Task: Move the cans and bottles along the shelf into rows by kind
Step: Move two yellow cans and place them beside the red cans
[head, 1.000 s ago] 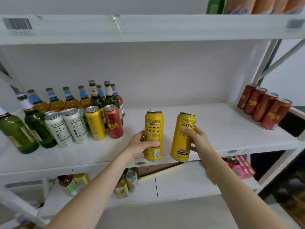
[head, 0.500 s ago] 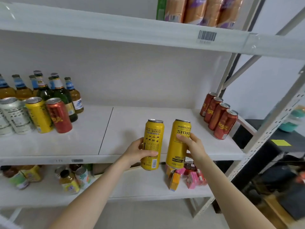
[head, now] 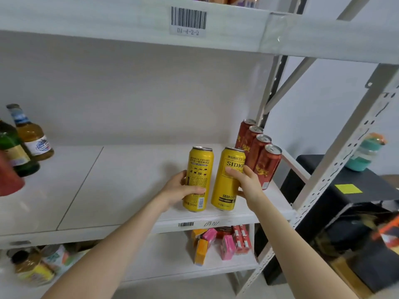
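yellow cans, one gripped in the left hand [head: 180, 192] and one in the right hand [head: 248, 184], stand side by side, red cans [head: 262, 160] just beyond the right hand.

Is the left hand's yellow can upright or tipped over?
Upright: the left hand grips the yellow can, rim on top, base down by the shelf. Whether it rests there, cannot tell.

The left hand [head: 179, 188] is hiding all but its thumb behind one tall yellow metal can [head: 199, 167]. The right hand [head: 248, 184] is laying fingers [head: 234, 172] over lettering on the second yellow can [head: 224, 195]. Far left of the fingers, a blurred red cylinder [head: 8, 180] and a dark green glass bottle [head: 9, 140] are running off the view's edge.
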Demonstrator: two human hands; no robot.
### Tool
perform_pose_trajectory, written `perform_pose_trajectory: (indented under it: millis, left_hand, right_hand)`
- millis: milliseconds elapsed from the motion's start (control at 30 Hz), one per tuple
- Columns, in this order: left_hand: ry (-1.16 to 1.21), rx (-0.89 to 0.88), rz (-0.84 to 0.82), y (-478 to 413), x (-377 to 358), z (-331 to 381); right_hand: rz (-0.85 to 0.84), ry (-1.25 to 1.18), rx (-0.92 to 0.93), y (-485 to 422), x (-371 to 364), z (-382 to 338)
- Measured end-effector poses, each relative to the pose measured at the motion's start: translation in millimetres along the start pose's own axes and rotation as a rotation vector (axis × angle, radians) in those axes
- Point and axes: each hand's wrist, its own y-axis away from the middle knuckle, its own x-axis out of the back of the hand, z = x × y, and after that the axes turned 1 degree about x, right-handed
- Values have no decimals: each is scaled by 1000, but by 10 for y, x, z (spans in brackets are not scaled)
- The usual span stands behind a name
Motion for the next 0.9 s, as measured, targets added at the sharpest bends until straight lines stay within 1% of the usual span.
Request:
perform_pose_trajectory:
  millis: [267,567,700,900]
  left_hand:
    - [-21,-23,75,-829,-112,161]
    - [-3,-87,214,-1744,-117,176]
    - [-5,-100,248,-2013,-52,105]
    - [-6,-117,286,-2206,42,-23]
  right_hand:
    - [-19,-34,50,-873,189,-61]
    - [11,-62,182,-1831,147,79]
    - [23,-74,232,-2157,76,197]
    - [52,-30,255,-2486,-51,341]
